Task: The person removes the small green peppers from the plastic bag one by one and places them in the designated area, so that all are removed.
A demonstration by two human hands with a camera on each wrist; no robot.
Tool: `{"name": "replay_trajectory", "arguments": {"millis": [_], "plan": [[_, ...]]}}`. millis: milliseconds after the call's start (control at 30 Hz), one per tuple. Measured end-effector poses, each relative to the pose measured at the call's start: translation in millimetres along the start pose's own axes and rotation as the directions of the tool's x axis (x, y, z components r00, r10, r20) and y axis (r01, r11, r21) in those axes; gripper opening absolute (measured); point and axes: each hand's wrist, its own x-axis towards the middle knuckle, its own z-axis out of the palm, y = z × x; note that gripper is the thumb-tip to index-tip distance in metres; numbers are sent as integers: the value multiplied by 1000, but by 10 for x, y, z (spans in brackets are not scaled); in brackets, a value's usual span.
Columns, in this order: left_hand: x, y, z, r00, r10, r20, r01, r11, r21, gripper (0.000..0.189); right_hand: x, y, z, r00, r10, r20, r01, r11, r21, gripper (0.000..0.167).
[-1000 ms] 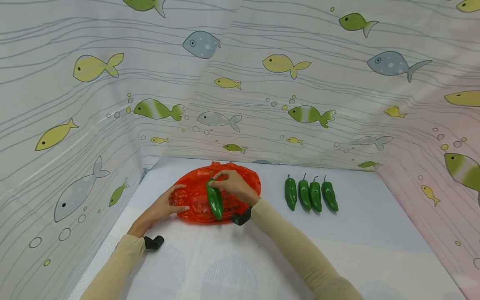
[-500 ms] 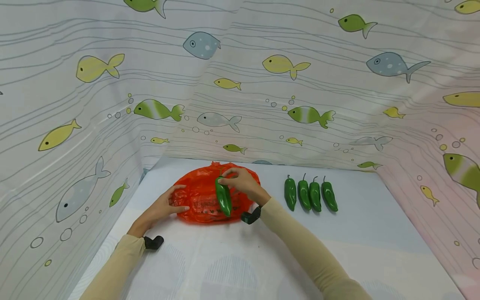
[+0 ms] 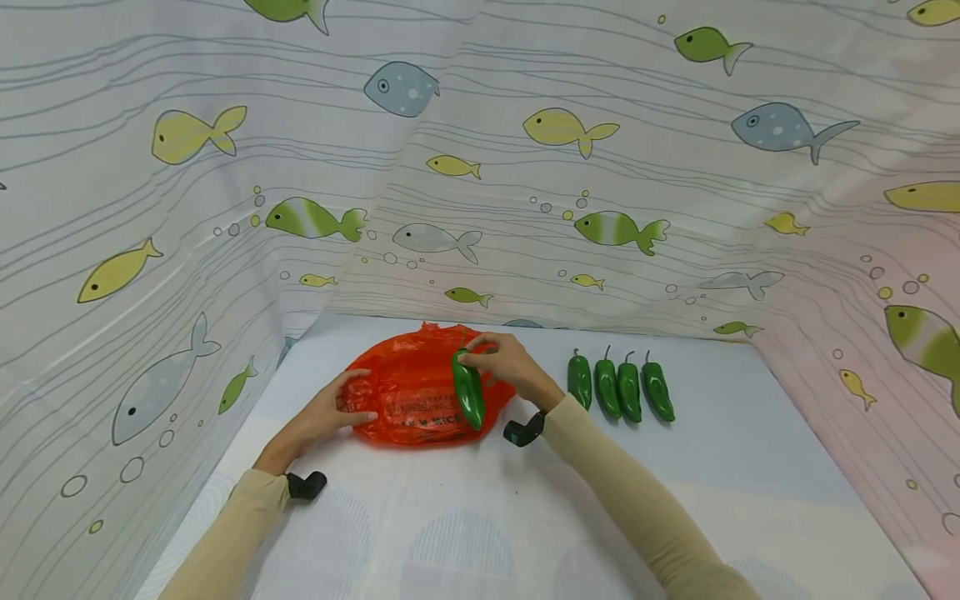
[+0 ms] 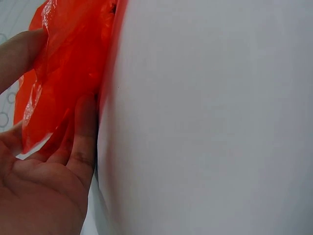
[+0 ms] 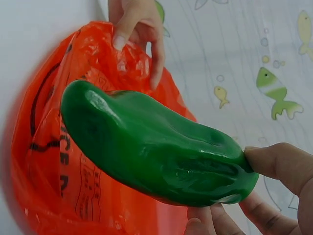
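A glossy green chili pepper (image 3: 468, 390) with a thin stem hangs from my right hand (image 3: 513, 364), whose thumb and fingers pinch its stem end. It overlaps the right part of a red plastic bag (image 3: 412, 379) in the head view. In the right wrist view the same chili pepper (image 5: 151, 147) crosses in front of the bag (image 5: 137, 210), and the thumb (image 5: 276, 164) presses its end. My left hand (image 3: 324, 412) holds the bag's left edge, thumb and fingers apart around the plastic. Through the thin film (image 4: 68, 73), some fingers show in the left wrist view.
To the right, several more green chili peppers (image 3: 628, 390) lie side by side on the white table (image 3: 750, 433). My right forearm covers the tip of the leftmost one. Fish-patterned curtains (image 3: 480, 192) stand at the back and both sides.
My right hand has moved right with the green chili pepper, from the bag's middle toward its right side. The left hand stays in place on the bag.
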Motion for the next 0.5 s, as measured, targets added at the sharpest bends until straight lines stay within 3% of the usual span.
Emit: {"name": "replay_trajectory", "arguments": {"millis": [500], "plan": [[4, -9, 2, 1000, 15, 5, -15, 1000, 7, 87, -123, 109, -298, 998, 31, -59, -32, 999, -3, 37]]}}
